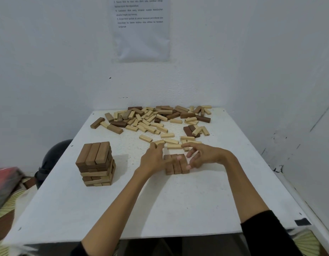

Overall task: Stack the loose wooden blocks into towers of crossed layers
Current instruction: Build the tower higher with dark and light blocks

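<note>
A finished tower (96, 163) of crossed layers stands on the left of the white table (123, 209), brown blocks on top. In the middle lies a row of three brown blocks (176, 166) side by side. My left hand (154, 159) presses against the row's left side with straight fingers, its thumb over the top. My right hand (200, 156) hovers at the row's right side, fingers spread and loosely bent, a fingertip touching the rightmost block. A heap of loose light and dark blocks (152, 117) covers the far part of the table.
Several light blocks (173, 143) lie just behind my hands. White walls close the table's far and right sides; a printed sheet (141, 28) hangs on the far wall. A dark round object (52, 159) sits off the table's left edge.
</note>
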`<action>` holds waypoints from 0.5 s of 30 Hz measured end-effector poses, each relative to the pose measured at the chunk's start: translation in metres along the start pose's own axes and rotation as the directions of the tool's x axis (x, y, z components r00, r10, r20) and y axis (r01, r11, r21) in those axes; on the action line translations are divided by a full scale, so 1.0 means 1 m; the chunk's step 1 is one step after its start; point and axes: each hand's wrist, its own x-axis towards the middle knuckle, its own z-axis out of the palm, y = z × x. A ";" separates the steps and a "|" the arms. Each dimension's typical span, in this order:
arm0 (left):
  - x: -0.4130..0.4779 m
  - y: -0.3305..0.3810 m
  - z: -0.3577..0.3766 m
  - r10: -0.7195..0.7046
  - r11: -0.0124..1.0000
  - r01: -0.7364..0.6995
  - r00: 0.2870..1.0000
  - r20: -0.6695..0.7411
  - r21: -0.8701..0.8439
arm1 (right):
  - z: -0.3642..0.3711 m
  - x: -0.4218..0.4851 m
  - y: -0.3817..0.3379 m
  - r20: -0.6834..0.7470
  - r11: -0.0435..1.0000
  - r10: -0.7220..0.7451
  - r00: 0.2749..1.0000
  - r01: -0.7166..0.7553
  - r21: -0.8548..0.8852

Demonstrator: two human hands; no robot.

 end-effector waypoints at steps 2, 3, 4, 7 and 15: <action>-0.004 0.012 0.007 -0.082 0.996 0.082 0.996 -0.018 0.021 | -0.007 -0.001 0.003 -0.043 0.999 0.038 0.998 -0.037 0.040; -0.006 0.018 0.010 -0.108 0.994 0.109 0.994 -0.026 0.029 | -0.010 -0.001 0.005 -0.086 0.997 0.061 0.994 -0.057 0.049; -0.008 0.025 0.014 -0.119 0.992 0.120 0.992 -0.036 0.040 | -0.012 0.000 0.006 -0.134 0.996 0.083 0.987 -0.076 0.054; -0.011 0.040 0.020 -0.097 0.987 0.101 0.995 -0.031 0.127 | -0.014 0.001 0.010 -0.228 0.991 0.128 0.965 -0.113 0.078; -0.003 0.040 0.007 0.184 0.966 -0.219 0.956 0.227 0.140 | -0.012 0.005 0.012 -0.259 0.990 0.124 0.958 -0.101 0.102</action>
